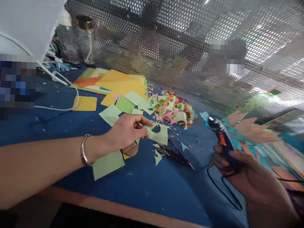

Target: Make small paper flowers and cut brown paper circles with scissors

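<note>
My left hand (pixel 129 131), with a silver bracelet at the wrist, pinches a pale green paper-like piece (pixel 161 135) that has a rounded hole cut in it. Beneath that hand lie a round wooden-looking piece (pixel 131 149) and a pale green square (pixel 108 164). Raised at the right, my right hand (pixel 237 169) is wrapped around a dark corded hand tool (pixel 226 147) with an orange switch and a shiny tip; blur hides its exact kind. Between the hands, scissors (pixel 176 155) rest on the blue table beside pale green scraps (pixel 158 157).
Yellow sheets (pixel 125 82) and a heap of colourful cut pieces (pixel 176 108) lie at the back, before a perforated metal screen (pixel 171 36). Orange and teal strips (pixel 255 131) cover the right side. A white cable (pixel 52 107) and a glass jar (pixel 86 39) are at the left.
</note>
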The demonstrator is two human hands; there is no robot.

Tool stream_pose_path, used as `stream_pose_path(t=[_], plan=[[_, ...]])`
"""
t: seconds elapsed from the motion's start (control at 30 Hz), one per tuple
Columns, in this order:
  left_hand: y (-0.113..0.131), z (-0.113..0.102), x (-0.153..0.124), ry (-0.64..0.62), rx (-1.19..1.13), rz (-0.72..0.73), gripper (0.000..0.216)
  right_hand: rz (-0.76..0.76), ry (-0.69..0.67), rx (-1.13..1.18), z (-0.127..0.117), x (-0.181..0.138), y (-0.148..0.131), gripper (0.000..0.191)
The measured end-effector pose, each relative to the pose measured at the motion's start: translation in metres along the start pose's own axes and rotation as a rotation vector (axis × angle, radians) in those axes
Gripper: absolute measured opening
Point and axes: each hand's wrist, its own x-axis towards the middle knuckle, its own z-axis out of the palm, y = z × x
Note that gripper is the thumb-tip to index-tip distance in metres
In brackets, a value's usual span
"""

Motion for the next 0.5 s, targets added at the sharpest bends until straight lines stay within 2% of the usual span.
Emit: stream_pose_path(t=[0.2,0.5], plan=[[-0.006,0.001,0.003,0.006,-0.022,0.038,0.027,-0.149,-0.090,0.189,0.010,-0.010,-0.005,0.038],[-0.004,0.002,0.005,0.024,-0.030,0.021,0.024,-0.321,-0.172,0.215,0.031,-0.022,-0.006,0.036]])
